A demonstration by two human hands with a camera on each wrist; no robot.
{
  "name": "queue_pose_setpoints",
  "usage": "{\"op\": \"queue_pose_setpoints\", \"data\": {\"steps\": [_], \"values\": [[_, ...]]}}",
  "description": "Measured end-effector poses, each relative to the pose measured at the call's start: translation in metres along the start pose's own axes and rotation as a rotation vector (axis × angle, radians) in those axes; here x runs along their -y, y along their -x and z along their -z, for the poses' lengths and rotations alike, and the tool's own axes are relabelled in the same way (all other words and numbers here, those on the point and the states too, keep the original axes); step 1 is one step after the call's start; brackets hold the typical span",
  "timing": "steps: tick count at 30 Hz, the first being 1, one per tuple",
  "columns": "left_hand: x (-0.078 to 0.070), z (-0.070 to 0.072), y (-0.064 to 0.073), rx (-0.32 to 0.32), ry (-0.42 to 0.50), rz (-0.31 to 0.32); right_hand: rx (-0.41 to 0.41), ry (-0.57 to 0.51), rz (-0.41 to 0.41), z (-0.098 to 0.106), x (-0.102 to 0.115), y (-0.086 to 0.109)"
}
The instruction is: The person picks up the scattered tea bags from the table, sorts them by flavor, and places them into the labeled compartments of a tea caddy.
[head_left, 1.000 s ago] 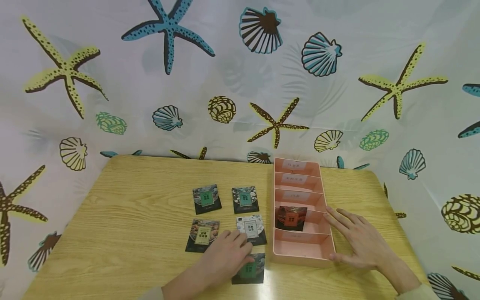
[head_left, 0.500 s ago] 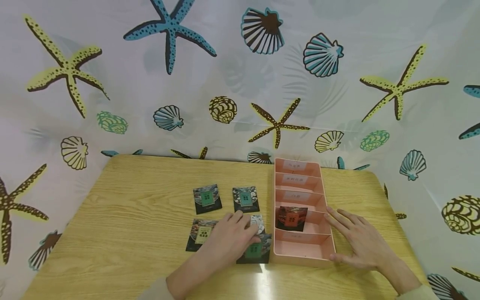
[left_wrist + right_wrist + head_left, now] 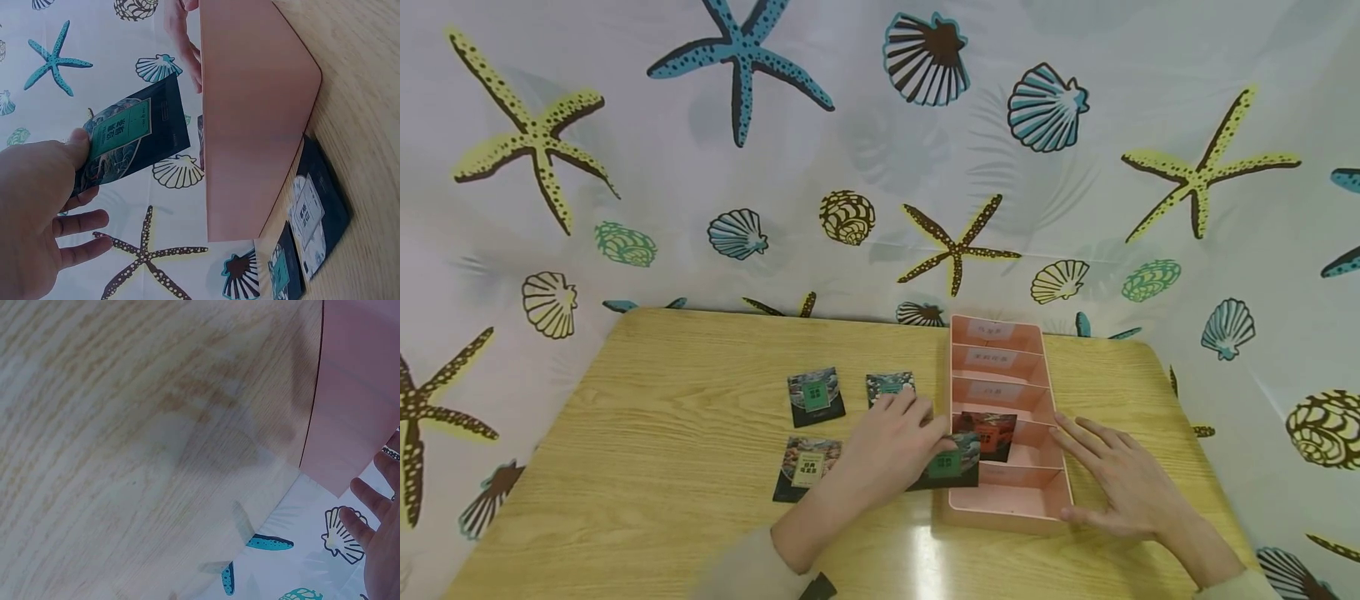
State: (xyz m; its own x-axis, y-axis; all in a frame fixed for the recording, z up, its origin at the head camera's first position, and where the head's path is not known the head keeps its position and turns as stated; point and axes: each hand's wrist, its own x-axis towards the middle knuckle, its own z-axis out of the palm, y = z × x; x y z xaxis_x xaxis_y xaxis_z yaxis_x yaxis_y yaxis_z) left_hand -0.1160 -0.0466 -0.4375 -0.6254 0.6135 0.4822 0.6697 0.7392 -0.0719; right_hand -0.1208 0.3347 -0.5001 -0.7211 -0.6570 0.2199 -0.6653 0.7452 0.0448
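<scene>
In the head view my left hand [image 3: 891, 442] pinches a dark tea sachet with a green label [image 3: 955, 462] at its edge. The sachet [image 3: 137, 134] is raised above the table, its near end over the left rim of the pink divided box [image 3: 1009, 521]. Thumb and index finger hold it in the left wrist view, while the other fingers stand apart from it. My right hand [image 3: 1123, 483] rests with spread fingers against the right side of the box. A red-labelled tea sachet [image 3: 1000, 437] leans in the second compartment from the front.
Left of the box lie a green-labelled sachet [image 3: 816, 396], a yellow-labelled sachet [image 3: 805, 467] and a teal-labelled sachet [image 3: 887, 385] partly covered by my left hand. A white-labelled sachet [image 3: 312, 212] shows beside the box in the left wrist view. White paper labels [image 3: 991, 358] mark compartments.
My left hand has slid the green-labelled sachet up and right from the table's front, lifting it to the box's left rim. The right hand stays in place.
</scene>
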Motion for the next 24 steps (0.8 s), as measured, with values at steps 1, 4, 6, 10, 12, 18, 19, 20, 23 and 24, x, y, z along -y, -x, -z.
{"op": "queue_pose_setpoints", "data": {"steps": [1,4,6,10,12,18,19,20,23,24], "values": [[-0.002,-0.001,-0.003,-0.006,0.006,-0.008,-0.003,0.002,0.001,0.000,0.000,0.000],[-0.008,-0.006,-0.012,-0.023,0.019,-0.029,-0.006,0.003,0.003,0.000,0.000,0.000],[-0.012,-0.009,-0.017,-0.027,0.025,-0.042,-0.005,0.001,0.003,0.000,0.000,0.000],[-0.019,-0.019,-0.024,0.010,0.031,-0.062,0.001,0.000,0.001,0.000,0.000,0.000],[-0.023,-0.024,-0.026,0.051,0.035,-0.066,0.004,0.000,0.000,0.000,0.000,0.000],[-0.031,-0.036,-0.026,0.126,0.044,-0.080,0.002,-0.007,-0.002,0.000,0.001,0.000],[-0.032,-0.038,-0.026,0.124,0.043,-0.083,0.003,-0.008,-0.003,0.000,0.001,0.000],[-0.032,-0.039,-0.027,0.121,0.047,-0.083,0.006,-0.010,-0.007,0.000,0.001,0.000],[-0.032,-0.043,-0.029,0.110,0.061,-0.076,0.018,-0.015,-0.019,0.001,0.002,0.000],[-0.032,-0.044,-0.030,0.107,0.063,-0.072,0.021,-0.015,-0.021,0.001,0.002,0.000]]}}
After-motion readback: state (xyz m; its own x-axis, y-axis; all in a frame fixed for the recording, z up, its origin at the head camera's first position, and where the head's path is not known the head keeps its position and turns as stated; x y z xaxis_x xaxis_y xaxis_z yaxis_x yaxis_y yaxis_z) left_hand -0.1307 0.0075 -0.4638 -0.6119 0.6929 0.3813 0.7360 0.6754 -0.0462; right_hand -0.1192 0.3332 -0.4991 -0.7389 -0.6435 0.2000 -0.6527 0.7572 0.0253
